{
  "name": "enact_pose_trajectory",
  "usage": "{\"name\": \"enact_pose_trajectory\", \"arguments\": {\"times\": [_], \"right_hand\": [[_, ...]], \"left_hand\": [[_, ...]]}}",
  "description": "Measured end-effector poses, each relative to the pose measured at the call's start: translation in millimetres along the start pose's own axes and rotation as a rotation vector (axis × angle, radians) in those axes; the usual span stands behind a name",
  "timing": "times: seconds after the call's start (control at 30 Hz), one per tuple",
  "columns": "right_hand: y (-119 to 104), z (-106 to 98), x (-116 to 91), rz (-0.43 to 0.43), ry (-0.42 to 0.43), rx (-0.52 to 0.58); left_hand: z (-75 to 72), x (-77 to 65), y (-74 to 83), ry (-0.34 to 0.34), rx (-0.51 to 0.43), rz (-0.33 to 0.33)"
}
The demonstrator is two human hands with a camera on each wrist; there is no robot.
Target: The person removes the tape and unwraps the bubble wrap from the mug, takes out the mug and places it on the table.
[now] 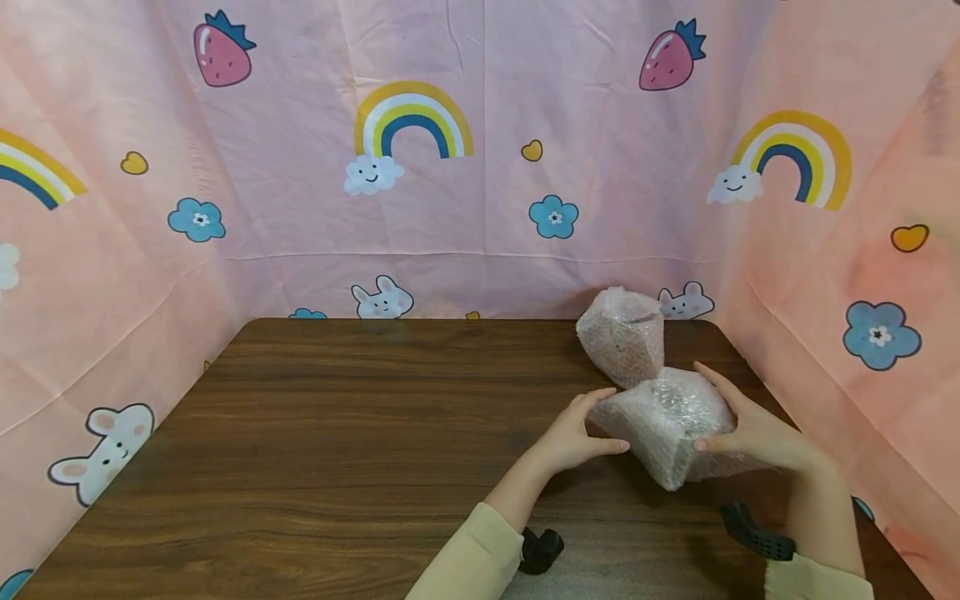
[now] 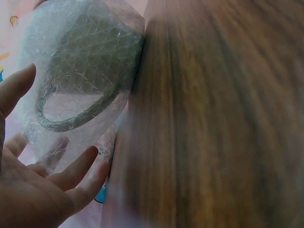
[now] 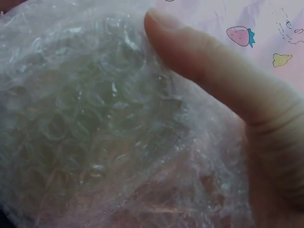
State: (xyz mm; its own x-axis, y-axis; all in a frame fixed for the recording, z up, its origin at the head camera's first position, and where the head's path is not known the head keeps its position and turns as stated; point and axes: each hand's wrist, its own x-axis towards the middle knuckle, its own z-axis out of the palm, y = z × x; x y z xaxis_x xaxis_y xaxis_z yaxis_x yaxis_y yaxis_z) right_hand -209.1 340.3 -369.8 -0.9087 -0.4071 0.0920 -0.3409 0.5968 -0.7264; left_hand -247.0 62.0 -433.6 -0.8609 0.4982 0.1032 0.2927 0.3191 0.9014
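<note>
A bubble-wrapped mug sits toward the right side of the table, between both hands. Its greenish body and looped handle show through the wrap in the left wrist view. My right hand holds it from the right, with the thumb pressed on the wrap and the other fingers behind it. On the left side, my left hand spreads its fingers around a corner of the wrap; whether they all touch it I cannot tell. Just behind stands a second bubble-wrapped bundle, its contents unclear.
The dark wooden table reaches back to a pink patterned cloth hanging on three sides. Black wrist mounts are worn on both forearms. The second bundle is close to the table's back edge.
</note>
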Motion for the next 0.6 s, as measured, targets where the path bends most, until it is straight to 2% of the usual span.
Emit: {"name": "enact_pose_trajectory", "arguments": {"times": [0.2, 0.6], "right_hand": [[0.3, 2.5, 2.9, -0.016, 0.007, -0.011], [-3.9, 6.9, 7.6, -0.023, 0.021, -0.03]], "left_hand": [[-1.5, -1.1, 1.5, 0.022, -0.021, -0.005], [-5.6, 1.0, -2.2, 0.086, -0.084, 0.074]]}}
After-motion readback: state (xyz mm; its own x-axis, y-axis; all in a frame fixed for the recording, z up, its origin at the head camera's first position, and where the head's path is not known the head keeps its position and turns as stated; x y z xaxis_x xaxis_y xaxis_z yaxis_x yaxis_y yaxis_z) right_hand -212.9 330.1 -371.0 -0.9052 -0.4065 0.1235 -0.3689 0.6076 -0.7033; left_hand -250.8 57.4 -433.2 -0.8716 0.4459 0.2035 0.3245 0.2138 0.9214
